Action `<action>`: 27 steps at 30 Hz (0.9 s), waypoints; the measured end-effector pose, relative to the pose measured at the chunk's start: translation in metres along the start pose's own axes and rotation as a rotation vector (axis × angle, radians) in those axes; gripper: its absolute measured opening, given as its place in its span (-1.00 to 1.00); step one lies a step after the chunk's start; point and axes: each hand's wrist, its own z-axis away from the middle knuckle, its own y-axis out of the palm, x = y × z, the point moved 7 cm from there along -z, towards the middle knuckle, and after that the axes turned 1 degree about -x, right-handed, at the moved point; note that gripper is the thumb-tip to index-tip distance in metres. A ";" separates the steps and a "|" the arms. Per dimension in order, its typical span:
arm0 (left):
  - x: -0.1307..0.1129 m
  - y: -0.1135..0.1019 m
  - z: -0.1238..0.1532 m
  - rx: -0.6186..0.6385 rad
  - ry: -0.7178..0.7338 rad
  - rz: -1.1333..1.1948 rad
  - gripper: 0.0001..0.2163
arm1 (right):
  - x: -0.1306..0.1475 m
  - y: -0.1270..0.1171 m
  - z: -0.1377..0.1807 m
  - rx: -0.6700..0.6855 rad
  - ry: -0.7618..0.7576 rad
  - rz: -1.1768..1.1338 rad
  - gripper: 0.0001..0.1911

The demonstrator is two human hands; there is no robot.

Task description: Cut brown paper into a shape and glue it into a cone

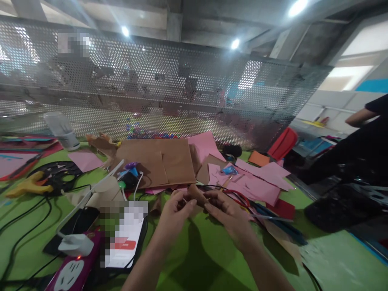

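Observation:
Between my two hands is a small rolled piece of brown paper [197, 195], held above the green table [194, 258]. My left hand [179, 208] pinches its left end with thumb and fingers. The fingers of my right hand [224, 209] close on its right end. Just beyond them lies a large folded sheet of brown paper [178, 161]. Another small brown paper roll [155, 207] rests left of my left hand. Red loop handles [238, 198], seemingly of scissors, lie past my right hand, near cut pink paper [257, 186].
To the left are a phone [127, 234], a purple power strip [71, 270] with a white plug, cables and a yellow glue gun [28, 185]. A white bottle [62, 131] stands farther back. A perforated metal screen [169, 89] borders the table. Someone in dark clothes [357, 145] is at right.

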 end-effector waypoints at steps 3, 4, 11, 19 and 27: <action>0.002 0.000 -0.001 -0.003 0.013 -0.053 -0.80 | -0.001 -0.001 0.000 0.004 -0.032 0.024 -0.64; 0.002 0.001 -0.001 0.006 0.014 -0.055 -0.81 | -0.002 -0.002 0.001 0.004 -0.037 0.023 -0.65; 0.005 0.004 0.000 0.036 -0.041 0.096 -0.79 | -0.001 -0.008 0.002 -0.029 -0.083 0.029 -0.71; 0.017 0.006 0.003 0.045 -0.112 0.137 -0.77 | 0.000 -0.005 0.002 -0.046 -0.061 0.004 -0.69; 0.007 0.005 0.006 -0.051 -0.161 0.254 -0.79 | 0.007 -0.003 0.005 -0.037 -0.141 0.096 -0.77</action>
